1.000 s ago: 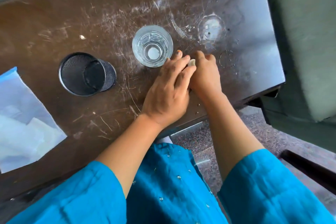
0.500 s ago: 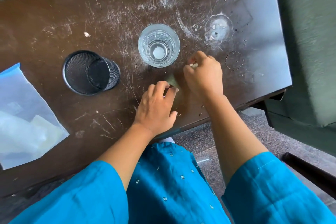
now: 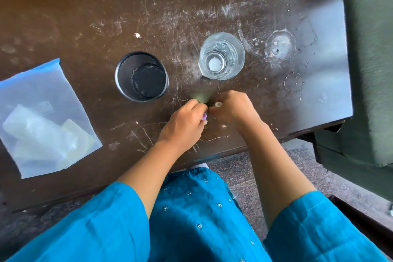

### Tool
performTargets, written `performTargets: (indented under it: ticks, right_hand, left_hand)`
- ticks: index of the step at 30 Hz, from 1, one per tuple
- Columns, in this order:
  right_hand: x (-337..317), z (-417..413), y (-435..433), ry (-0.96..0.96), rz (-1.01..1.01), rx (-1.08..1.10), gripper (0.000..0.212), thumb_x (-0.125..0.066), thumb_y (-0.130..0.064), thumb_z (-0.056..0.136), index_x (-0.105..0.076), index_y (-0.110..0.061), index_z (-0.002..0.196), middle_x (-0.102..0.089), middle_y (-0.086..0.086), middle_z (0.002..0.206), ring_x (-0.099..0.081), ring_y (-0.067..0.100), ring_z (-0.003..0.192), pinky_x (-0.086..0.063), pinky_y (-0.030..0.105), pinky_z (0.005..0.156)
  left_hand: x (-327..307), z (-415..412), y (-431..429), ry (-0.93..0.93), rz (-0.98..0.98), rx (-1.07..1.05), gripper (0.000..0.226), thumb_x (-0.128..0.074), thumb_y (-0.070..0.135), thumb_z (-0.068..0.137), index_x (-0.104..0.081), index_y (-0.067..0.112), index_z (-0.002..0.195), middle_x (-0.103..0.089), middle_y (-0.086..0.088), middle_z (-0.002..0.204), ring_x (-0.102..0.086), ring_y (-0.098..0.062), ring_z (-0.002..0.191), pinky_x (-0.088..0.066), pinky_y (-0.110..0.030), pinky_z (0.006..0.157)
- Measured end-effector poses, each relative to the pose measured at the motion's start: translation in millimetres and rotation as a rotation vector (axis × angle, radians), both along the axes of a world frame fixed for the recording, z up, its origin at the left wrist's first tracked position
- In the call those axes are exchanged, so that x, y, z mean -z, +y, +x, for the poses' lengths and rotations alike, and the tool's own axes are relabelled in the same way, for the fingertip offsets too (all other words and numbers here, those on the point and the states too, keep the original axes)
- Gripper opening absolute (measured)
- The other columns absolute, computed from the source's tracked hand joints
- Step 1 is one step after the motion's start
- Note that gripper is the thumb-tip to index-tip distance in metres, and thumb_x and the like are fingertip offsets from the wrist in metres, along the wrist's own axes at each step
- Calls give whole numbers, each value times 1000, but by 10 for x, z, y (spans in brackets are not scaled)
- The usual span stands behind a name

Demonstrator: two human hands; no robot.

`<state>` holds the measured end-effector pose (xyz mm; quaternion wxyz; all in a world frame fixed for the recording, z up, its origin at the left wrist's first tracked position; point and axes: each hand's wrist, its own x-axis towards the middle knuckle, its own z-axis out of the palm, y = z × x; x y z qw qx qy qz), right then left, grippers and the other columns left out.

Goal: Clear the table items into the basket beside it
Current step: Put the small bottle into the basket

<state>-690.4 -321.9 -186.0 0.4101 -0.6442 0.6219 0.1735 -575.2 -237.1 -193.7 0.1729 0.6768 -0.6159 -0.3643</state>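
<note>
A black mesh cup stands on the scratched dark table, left of a clear drinking glass. In front of the glass, my left hand and my right hand meet fingertip to fingertip. A small blurred greenish item shows at my left fingertips; a small pale cream piece sits pinched in my right fingers. Both hands have curled fingers. What the greenish item is, I cannot tell.
A clear zip bag with a blue edge holding pale pieces lies at the table's left. A grey-green upholstered seat stands close along the right edge. Speckled floor shows below the near table edge.
Both hands have drifted left, away from the glass and toward the mesh cup. They parted briefly and now touch again, with the greenish item showing at my left fingertips.
</note>
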Motion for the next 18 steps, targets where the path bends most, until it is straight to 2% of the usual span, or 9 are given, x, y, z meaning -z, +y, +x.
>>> performTargets:
  ticks: [1, 3, 5, 6, 9, 10, 12, 15, 18]
  right_hand:
    - [-45, 57, 16, -12, 28, -19, 22, -58, -29, 65, -47, -21, 48, -52, -2, 37, -54, 14, 53, -34, 21, 42]
    - [-146, 182, 30, -18, 78, -81, 25, -56, -27, 69, -51, -21, 45, -55, -13, 33, -56, 9, 48, -38, 19, 39]
    - [-274, 346, 45, 4, 132, -173, 24, -55, -27, 74, -60, -19, 52, -61, -5, 38, -60, 6, 47, -41, 13, 39]
    - [-343, 429, 49, 12, 144, -224, 21, -57, -27, 76, -64, -16, 60, -65, 1, 45, -63, 7, 51, -46, 14, 46]
    - [-593, 663, 29, 12, 148, -333, 11, -62, -20, 76, -68, -11, 77, -71, 11, 63, -69, 22, 64, -58, 36, 68]
    - [-690, 757, 14, 25, 152, -366, 10, -62, -18, 76, -68, -11, 77, -72, 11, 64, -70, 23, 64, -58, 39, 71]
    - [-898, 968, -32, 56, 131, -413, 11, -59, -16, 78, -69, -11, 77, -71, 5, 58, -69, 16, 59, -59, 35, 69]
    - [-1207, 1348, -58, 11, 58, -368, 15, -55, -13, 83, -69, -8, 84, -67, 1, 55, -63, 9, 46, -56, 24, 55]
    - [-1447, 1842, 46, -49, -133, -524, 15, -54, -18, 79, -66, -11, 85, -71, 12, 78, -67, 25, 73, -47, 26, 60]
  left_hand:
    - [-37, 46, 34, 13, -16, -15, 5, -62, 2, 79, -57, 3, 81, -57, -12, 85, -56, -32, 71, -45, -35, 61]
    - [-101, 139, 104, 32, -59, -44, 8, -63, 4, 79, -58, 4, 86, -60, -10, 87, -59, -30, 75, -52, -40, 63]
    - [-187, 254, 175, 40, -109, -67, 12, -65, 5, 78, -59, 4, 89, -63, -11, 89, -61, -30, 77, -54, -42, 64]
    - [-246, 310, 206, 40, -136, -82, 13, -66, 5, 77, -60, 3, 88, -64, -11, 88, -62, -31, 77, -54, -42, 63]
    - [-446, 443, 266, 30, -235, -152, 13, -69, 4, 72, -59, 3, 81, -66, -13, 79, -64, -32, 69, -53, -35, 56]
    - [-522, 498, 290, 32, -269, -177, 13, -70, 4, 71, -59, 3, 79, -66, -13, 77, -64, -31, 67, -54, -33, 55]
    - [-665, 637, 311, 41, -345, -223, 10, -67, 6, 74, -60, 1, 80, -66, -14, 75, -65, -31, 66, -56, -35, 54]
    - [-853, 930, 309, 4, -475, -318, 10, -62, 10, 78, -63, 1, 81, -68, -12, 73, -65, -26, 66, -56, -35, 56]
    - [-979, 1360, 322, -52, -505, -534, 15, -63, 19, 76, -63, 9, 86, -66, -9, 72, -60, -26, 69, -47, -33, 60]
